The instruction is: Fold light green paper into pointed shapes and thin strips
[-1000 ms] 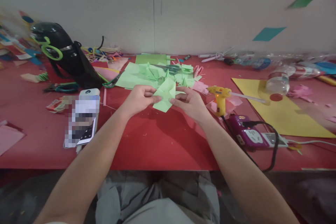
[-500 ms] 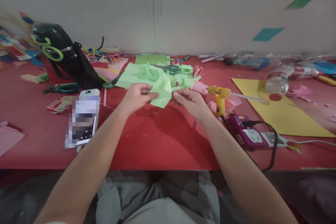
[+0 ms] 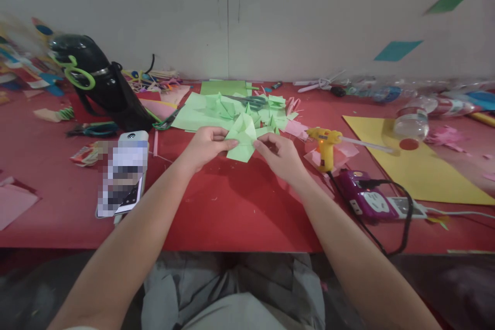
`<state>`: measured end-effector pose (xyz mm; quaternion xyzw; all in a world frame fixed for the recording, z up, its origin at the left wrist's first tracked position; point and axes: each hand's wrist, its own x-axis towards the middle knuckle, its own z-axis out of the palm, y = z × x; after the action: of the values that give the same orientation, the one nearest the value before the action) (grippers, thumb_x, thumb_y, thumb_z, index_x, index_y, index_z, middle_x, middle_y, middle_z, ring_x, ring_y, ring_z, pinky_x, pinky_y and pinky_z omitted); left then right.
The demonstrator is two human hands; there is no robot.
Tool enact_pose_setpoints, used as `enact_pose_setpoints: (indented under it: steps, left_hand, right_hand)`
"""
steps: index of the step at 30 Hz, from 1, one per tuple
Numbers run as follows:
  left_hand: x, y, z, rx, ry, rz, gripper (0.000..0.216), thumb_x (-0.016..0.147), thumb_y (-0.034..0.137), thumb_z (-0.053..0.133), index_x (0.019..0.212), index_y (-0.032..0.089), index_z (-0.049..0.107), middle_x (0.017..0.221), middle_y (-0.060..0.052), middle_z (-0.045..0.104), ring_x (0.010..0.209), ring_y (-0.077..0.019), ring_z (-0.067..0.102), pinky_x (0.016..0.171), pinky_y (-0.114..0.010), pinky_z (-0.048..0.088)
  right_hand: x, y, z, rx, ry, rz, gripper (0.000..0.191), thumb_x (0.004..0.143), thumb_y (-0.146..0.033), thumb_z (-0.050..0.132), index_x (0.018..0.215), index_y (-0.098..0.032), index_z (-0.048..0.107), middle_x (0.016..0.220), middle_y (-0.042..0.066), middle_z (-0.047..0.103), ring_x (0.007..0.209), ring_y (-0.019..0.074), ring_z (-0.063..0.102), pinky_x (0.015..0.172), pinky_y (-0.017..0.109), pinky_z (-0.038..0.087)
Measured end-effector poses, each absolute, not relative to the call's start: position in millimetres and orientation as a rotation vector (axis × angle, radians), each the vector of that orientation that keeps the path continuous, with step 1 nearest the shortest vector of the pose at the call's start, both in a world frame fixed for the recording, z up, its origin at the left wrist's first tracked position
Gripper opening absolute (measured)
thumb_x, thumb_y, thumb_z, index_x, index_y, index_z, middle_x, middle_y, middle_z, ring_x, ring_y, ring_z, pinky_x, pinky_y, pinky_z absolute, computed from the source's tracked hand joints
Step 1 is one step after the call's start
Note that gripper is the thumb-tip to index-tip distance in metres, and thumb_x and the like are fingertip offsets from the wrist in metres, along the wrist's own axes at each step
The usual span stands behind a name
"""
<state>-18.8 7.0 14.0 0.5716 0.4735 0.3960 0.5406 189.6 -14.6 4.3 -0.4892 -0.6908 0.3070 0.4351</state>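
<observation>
Folded green paper [image 3: 240,139] sits between both hands, over near-middle table [image 3: 235,211]. Left hand [image 3: 204,146] pinches left edge; right hand [image 3: 281,155] at right edge, grip unclear.

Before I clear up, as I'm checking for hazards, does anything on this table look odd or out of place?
Yes: the yellow glue gun, its orange light lit, sits by loose pink paper, odd for a tool that may be hot. I see no spill.

Dim light, soft shadows, blurred and stretched edges
</observation>
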Motion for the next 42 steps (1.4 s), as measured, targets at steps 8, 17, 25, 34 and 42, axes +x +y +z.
enact_pose_setpoints:
  steps: [8, 17, 25, 34, 42]
  left_hand:
    - [-7.2, 5.2, 9.1, 1.708, 1.169, 1.144, 0.021, 0.076, 0.033, 0.073, 0.083, 0.016, 0.063, 0.083, -0.003, 0.069, 0.079, -0.0163, 0.064, 0.074, -0.029, 0.051]
    - [1.7, -5.0, 12.4, 1.818, 1.015, 0.984, 0.032, 0.078, 0.038, 0.073, 0.102, 0.020, 0.063, 0.107, -0.006, 0.069, 0.104, -0.0207, 0.064, 0.094, -0.034, 0.048]
    - [2.3, -8.9, 13.9, 1.928, 1.098, 0.967, 0.032, 0.084, 0.035, 0.064, 0.113, 0.021, 0.066, 0.111, -0.006, 0.069, 0.105, -0.0226, 0.063, 0.092, -0.033, 0.048]
    - [2.2, -7.0, 18.2, 1.449, 0.931, 0.981, 0.042, 0.088, 0.051, 0.061, 0.114, 0.020, 0.067, 0.131, -0.011, 0.063, 0.125, -0.0266, 0.055, 0.099, -0.037, 0.047]
    - [0.4, -3.3, 11.9, 1.393, 0.900, 0.899, 0.034, 0.075, 0.043, 0.078, 0.097, 0.018, 0.069, 0.096, -0.006, 0.071, 0.087, -0.0172, 0.065, 0.080, -0.030, 0.051]
  right_hand:
    - [187.6, -15.0, 0.5, -1.259, -1.652, 0.764, 0.034, 0.090, -0.052, 0.056, 0.098, -0.019, 0.062, 0.089, 0.007, 0.069, 0.075, 0.0173, 0.063, 0.068, 0.031, 0.050]
    - [186.9, -11.3, -2.4, -1.193, -1.495, 0.884, 0.016, 0.079, -0.023, 0.058, 0.093, -0.019, 0.065, 0.092, 0.006, 0.071, 0.083, 0.0204, 0.068, 0.073, 0.034, 0.055]
    - [192.1, -5.2, -11.0, -1.312, -1.513, 0.833, 0.030, 0.073, -0.020, 0.053, 0.097, -0.016, 0.072, 0.082, 0.005, 0.070, 0.068, 0.0174, 0.061, 0.062, 0.033, 0.050]
    - [193.7, -10.5, -1.8, -1.017, -1.432, 1.011, 0.025, 0.069, -0.023, 0.064, 0.092, -0.020, 0.074, 0.092, 0.006, 0.073, 0.083, 0.0210, 0.067, 0.071, 0.033, 0.052]
    - [191.9, -16.7, 8.6, -0.920, -1.559, 0.877, 0.029, 0.071, -0.031, 0.071, 0.099, -0.023, 0.072, 0.095, 0.006, 0.073, 0.087, 0.0225, 0.066, 0.078, 0.037, 0.053]
